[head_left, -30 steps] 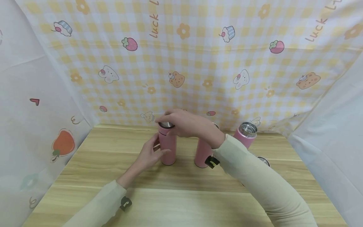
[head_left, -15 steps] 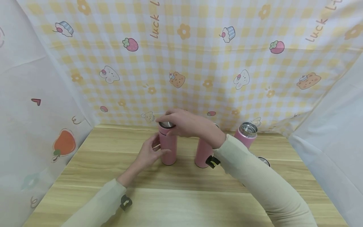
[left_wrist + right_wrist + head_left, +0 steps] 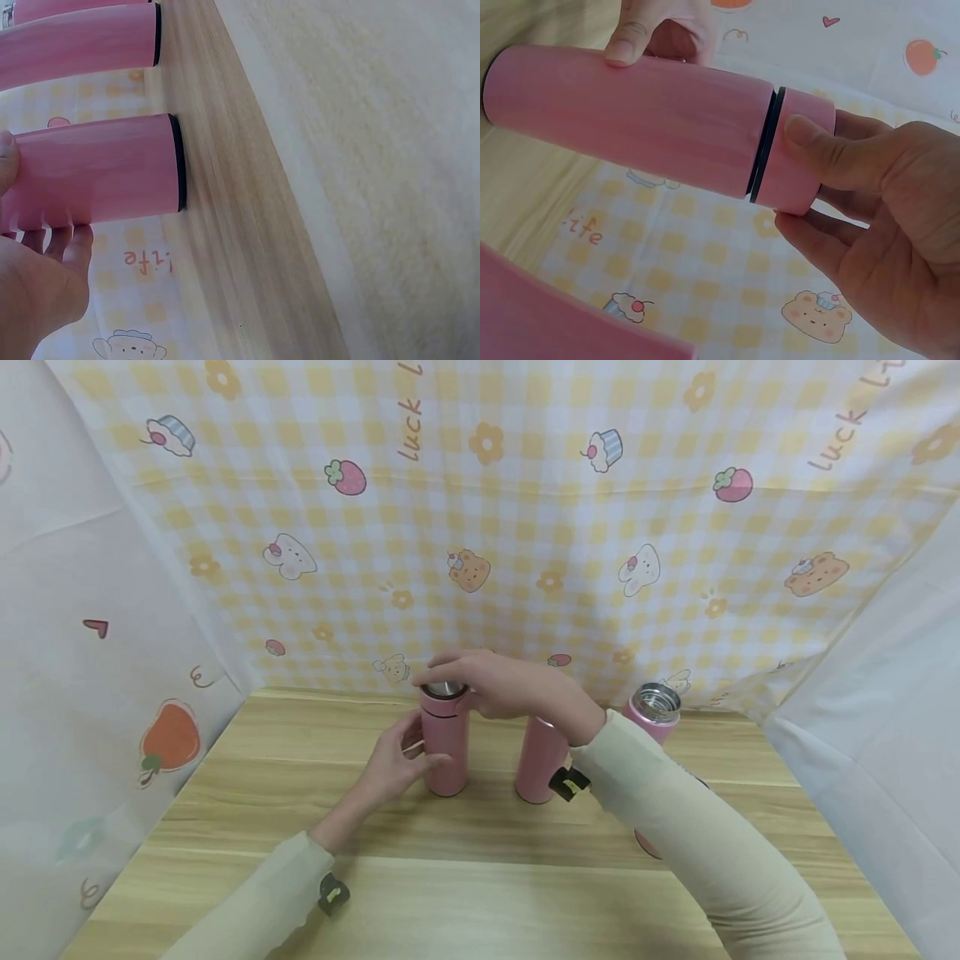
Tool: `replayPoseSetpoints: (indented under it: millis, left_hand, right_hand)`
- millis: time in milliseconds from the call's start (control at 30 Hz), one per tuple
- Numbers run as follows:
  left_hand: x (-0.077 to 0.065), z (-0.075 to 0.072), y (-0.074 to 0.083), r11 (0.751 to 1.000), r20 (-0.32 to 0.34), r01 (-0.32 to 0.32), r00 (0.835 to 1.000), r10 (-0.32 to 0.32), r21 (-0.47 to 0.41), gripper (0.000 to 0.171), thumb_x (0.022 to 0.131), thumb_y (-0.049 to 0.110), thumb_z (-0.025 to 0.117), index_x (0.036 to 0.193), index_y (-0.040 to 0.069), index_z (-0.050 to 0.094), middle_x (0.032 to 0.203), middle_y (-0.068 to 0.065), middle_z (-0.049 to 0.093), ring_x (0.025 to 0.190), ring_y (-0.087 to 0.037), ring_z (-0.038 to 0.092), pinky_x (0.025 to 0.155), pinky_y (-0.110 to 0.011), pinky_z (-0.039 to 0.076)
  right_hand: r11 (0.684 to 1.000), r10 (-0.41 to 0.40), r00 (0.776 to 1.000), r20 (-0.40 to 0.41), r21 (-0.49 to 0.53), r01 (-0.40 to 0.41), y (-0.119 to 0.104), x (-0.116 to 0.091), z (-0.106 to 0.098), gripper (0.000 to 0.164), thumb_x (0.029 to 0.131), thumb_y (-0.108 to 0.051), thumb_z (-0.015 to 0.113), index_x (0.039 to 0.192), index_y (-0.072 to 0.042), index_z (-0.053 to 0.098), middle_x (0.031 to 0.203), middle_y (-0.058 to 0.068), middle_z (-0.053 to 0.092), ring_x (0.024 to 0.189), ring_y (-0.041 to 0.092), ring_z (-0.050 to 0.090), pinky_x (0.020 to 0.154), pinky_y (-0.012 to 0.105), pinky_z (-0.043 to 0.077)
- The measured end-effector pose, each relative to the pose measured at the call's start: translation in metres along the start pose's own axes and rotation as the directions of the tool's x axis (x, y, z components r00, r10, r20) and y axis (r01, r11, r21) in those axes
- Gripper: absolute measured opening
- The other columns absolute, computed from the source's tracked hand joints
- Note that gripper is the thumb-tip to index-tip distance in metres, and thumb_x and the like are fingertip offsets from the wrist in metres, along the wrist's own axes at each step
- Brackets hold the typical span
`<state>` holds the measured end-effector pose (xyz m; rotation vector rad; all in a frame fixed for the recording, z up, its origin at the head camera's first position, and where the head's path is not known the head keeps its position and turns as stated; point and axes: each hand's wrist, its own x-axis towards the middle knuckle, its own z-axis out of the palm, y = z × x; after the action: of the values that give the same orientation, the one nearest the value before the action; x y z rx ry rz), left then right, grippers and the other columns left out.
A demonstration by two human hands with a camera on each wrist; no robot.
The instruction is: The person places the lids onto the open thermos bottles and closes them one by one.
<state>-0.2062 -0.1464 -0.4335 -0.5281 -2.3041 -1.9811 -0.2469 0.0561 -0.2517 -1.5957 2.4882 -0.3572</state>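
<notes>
A pink thermos bottle (image 3: 446, 756) stands upright on the wooden table at centre left. My left hand (image 3: 393, 764) grips its body, thumb in front and fingers behind, as the left wrist view also shows on the pink wall (image 3: 97, 176). Around the pink lid (image 3: 802, 146) on top, my right hand (image 3: 510, 685) curls its thumb and fingers. A dark seam runs between lid and body in the right wrist view. The lid's top is silvery and partly covered by the right fingers.
Right of it stands a second pink bottle (image 3: 540, 768), its top hidden behind my right wrist. Farther right, a pink bottle with a bare metal neck (image 3: 656, 703) stands lidless. Another pink object (image 3: 648, 843) is mostly hidden under my right forearm. A checked cloth (image 3: 517, 527) hangs behind.
My right hand has turned slightly at the lid, its wrist and forearm shifting a little to the right. The left hand and the bottle stay in place.
</notes>
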Motion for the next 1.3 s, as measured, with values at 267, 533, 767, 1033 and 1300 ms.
replayPoseSetpoints:
  millis: [267,533,767,1033,1300]
  left_hand:
    - [0.001,0.000,-0.002,1.000,-0.009,-0.005,1.000,0.005,0.017,0.071,0.085,0.004,0.083,0.146,0.005,0.047,0.139,-0.018,0.056,0.130,-0.033,0.053,0.104,-0.039,0.049]
    - [0.000,0.001,-0.001,1.000,-0.009,-0.019,1.000,0.019,0.011,0.069,0.086,0.003,0.082,0.146,0.005,0.048,0.139,-0.017,0.056,0.129,-0.033,0.053,0.104,-0.040,0.049]
    - [0.000,0.001,-0.001,1.000,-0.009,-0.017,1.000,0.017,0.005,0.070,0.086,0.003,0.082,0.147,0.006,0.047,0.140,-0.016,0.056,0.130,-0.032,0.053,0.105,-0.040,0.048]
    - [0.000,0.002,0.000,1.000,-0.015,-0.016,1.000,0.016,0.015,0.069,0.086,0.002,0.082,0.146,0.005,0.048,0.139,-0.017,0.056,0.129,-0.033,0.053,0.105,-0.040,0.048]
    - [0.001,0.002,-0.001,1.000,-0.013,-0.016,1.000,0.016,0.011,0.070,0.086,0.001,0.082,0.146,0.003,0.047,0.140,-0.018,0.055,0.130,-0.033,0.052,0.105,-0.041,0.048]
  right_hand:
    - [0.998,0.034,0.999,0.002,-0.045,-0.033,-0.006,0.001,0.000,0.065,0.090,0.009,0.071,0.148,-0.017,0.055,0.142,0.005,0.053,0.123,0.019,0.055,0.093,0.025,0.051]
    - [0.997,0.039,0.999,-0.007,-0.064,-0.039,-0.008,0.002,-0.001,0.061,0.091,0.007,0.072,0.146,-0.015,0.057,0.139,0.005,0.056,0.122,0.018,0.056,0.093,0.025,0.051]
    - [0.996,0.054,0.998,-0.012,-0.077,-0.054,-0.008,0.003,-0.001,0.057,0.092,0.005,0.071,0.144,-0.015,0.059,0.136,0.006,0.058,0.120,0.019,0.055,0.091,0.026,0.052]
    - [0.993,0.065,0.998,-0.023,-0.094,-0.067,-0.007,0.005,0.000,0.055,0.092,0.000,0.074,0.142,-0.016,0.061,0.130,0.007,0.060,0.113,0.019,0.056,0.087,0.026,0.051]
    - [0.999,-0.009,1.000,-0.029,-0.039,0.008,0.002,0.000,-0.002,0.060,0.093,-0.003,0.075,0.148,-0.015,0.054,0.140,0.010,0.053,0.121,0.020,0.053,0.094,0.026,0.049]
